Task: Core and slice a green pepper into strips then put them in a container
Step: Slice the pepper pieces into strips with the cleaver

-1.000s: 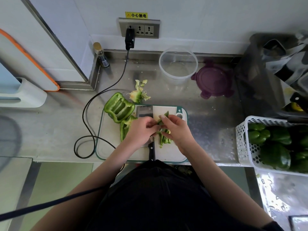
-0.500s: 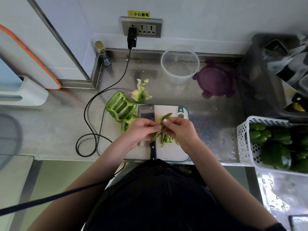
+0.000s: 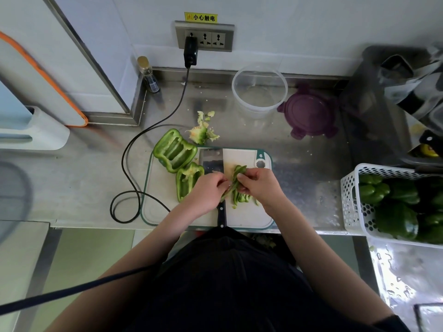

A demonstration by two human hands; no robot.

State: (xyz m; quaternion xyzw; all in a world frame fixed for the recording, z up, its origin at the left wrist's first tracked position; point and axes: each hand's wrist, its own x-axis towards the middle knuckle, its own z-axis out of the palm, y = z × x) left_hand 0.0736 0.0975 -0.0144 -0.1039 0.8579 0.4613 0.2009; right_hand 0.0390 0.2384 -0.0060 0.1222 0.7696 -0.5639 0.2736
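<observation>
Green strips (image 3: 239, 185) have risen a little off the cutting board (image 3: 242, 216) since a moment ago; our left hand (image 3: 208, 190) and right hand (image 3: 257, 185) both pinch the bunch, likely gathering it for the empty container (image 3: 260, 88) behind. The knife (image 3: 213, 164) lies flat, with two uncut pepper pieces (image 3: 176, 152) left of it. The steel counter (image 3: 299, 168) also holds a purple lid (image 3: 310, 113) and a basket (image 3: 350, 200) of peppers.

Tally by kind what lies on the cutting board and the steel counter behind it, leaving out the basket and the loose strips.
Uncut pepper pieces: 2
Pepper core: 1
Knife: 1
Clear container: 1
Purple lid: 1
Small bottle: 1
Total: 7
</observation>
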